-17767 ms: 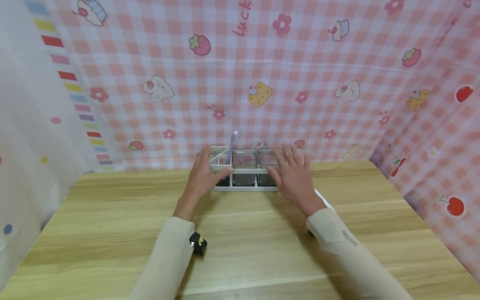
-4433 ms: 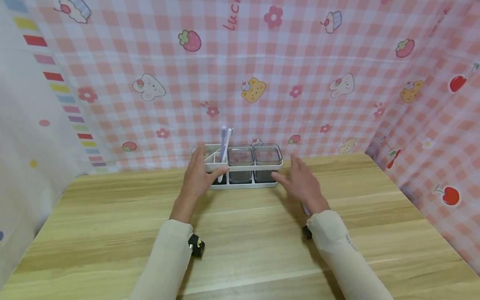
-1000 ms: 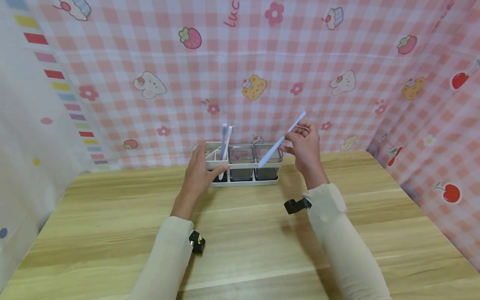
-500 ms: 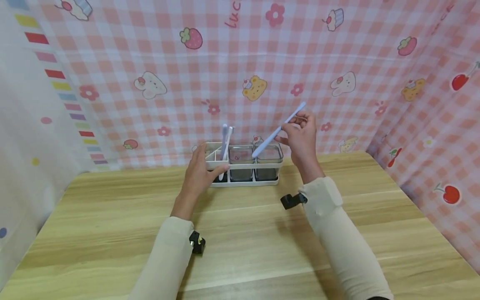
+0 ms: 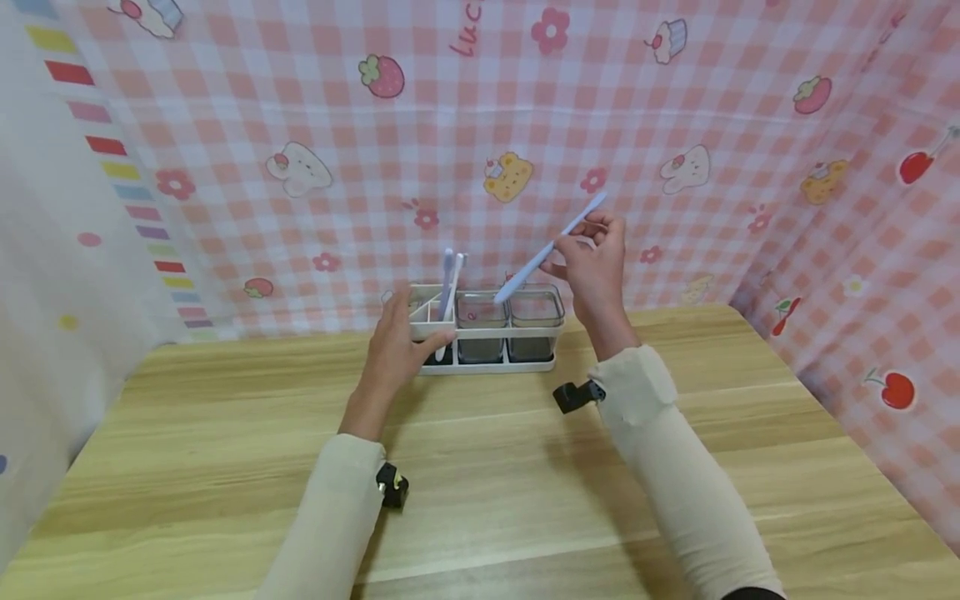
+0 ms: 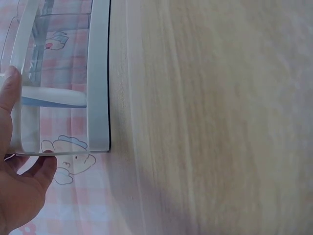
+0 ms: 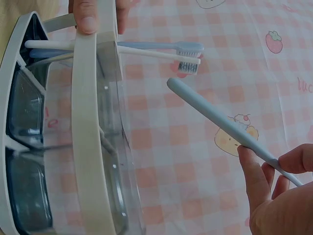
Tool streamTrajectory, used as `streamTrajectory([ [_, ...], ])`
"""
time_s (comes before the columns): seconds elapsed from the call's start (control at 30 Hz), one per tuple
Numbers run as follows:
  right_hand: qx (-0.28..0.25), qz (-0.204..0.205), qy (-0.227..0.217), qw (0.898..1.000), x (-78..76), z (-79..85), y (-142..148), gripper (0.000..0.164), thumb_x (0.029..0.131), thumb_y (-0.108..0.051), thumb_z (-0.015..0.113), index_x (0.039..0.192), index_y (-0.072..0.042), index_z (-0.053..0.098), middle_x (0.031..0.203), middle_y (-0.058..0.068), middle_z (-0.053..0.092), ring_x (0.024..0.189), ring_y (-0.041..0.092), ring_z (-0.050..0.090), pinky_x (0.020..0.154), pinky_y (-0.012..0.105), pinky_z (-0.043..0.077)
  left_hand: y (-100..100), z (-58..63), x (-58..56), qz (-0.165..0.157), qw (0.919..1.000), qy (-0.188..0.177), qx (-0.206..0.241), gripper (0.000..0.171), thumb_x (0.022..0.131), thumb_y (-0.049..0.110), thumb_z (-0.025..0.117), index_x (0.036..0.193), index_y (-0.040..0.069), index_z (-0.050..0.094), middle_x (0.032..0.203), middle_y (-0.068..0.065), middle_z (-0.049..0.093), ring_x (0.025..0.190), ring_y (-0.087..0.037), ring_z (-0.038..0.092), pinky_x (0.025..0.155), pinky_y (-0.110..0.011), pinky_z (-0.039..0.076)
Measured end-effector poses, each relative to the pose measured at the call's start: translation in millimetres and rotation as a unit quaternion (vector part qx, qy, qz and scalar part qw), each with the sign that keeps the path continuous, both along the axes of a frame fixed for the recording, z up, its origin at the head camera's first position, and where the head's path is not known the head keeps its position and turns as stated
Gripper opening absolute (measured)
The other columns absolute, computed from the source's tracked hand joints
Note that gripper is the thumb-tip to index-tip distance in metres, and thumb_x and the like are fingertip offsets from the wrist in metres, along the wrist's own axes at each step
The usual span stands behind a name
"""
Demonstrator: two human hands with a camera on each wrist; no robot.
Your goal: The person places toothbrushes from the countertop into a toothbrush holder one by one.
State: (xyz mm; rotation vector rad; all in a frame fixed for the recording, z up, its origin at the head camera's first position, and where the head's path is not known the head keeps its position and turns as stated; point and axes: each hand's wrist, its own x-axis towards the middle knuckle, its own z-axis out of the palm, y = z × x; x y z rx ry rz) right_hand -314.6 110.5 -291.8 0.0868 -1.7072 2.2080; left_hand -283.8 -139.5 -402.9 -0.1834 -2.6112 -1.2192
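My left hand (image 5: pixel 393 350) grips the left end of a white toothbrush holder (image 5: pixel 487 332), thumb over the front rim and fingers round the side. A blue toothbrush (image 5: pixel 448 279) and a white toothbrush (image 7: pixel 156 53) stand in its divided section, bristle heads up. Above the holder's right half, my right hand (image 5: pixel 596 271) pinches a light blue toothbrush (image 5: pixel 536 268) between thumb and fingers. This one slants, its thick handle end low and left, apart from the holder in the right wrist view. Its bristles cannot be made out.
Two clear cups (image 5: pixel 482 310) sit in the holder's middle and right openings. Behind the wooden table (image 5: pixel 480 483) hangs a pink checked cloth (image 5: pixel 375 183), close to the holder. Each sleeve carries a small black camera (image 5: pixel 393 487).
Since the oldest frame, the white toothbrush has joined the blue one in the holder. My right hand has lifted the light blue toothbrush and lately moved it up and left. My left hand stays put.
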Motion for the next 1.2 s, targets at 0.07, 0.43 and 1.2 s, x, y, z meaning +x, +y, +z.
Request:
streamTrajectory([
  [0.07, -0.003, 0.002, 0.005, 1.000, 0.1, 0.0, -3.1, 0.039, 0.093, 0.008, 0.061, 0.118, -0.011, 0.038, 0.107, 0.007, 0.046, 0.083, 0.016, 0.056, 0.067, 0.035, 0.061, -0.5, 0.5, 0.8, 0.001, 1.0000, 0.002, 0.000, 0.091, 0.090, 0.040, 0.079, 0.158, 0.009, 0.026, 0.162, -0.013, 0.027, 0.135, -0.035, 0.041, 0.113, -0.054, 0.034],
  [0.43, 0.001, 0.018, 0.030, 0.999, 0.9, 7.0, -18.0, 0.039, 0.092, 0.011, 0.059, 0.114, -0.012, 0.037, 0.103, 0.006, 0.044, 0.084, 0.017, 0.054, 0.066, 0.034, 0.061, -0.1, 1.7, 1.7, -0.001, 1.0000, -0.007, -0.006, 0.095, 0.090, 0.041, 0.079, 0.159, 0.008, 0.023, 0.165, -0.014, 0.023, 0.142, -0.036, 0.036, 0.114, -0.055, 0.032],
  [1.2, 0.096, 0.075, 0.080, 0.989, 6.2, -2.7, -51.5, 0.031, 0.095, 0.009, 0.053, 0.111, -0.008, 0.033, 0.105, 0.006, 0.042, 0.087, 0.019, 0.055, 0.074, 0.044, 0.061, -0.4, 3.7, 3.1, -0.006, 0.9999, 0.010, -0.011, 0.092, 0.089, 0.037, 0.079, 0.158, 0.006, 0.027, 0.163, -0.016, 0.026, 0.142, -0.037, 0.036, 0.113, -0.054, 0.033],
])
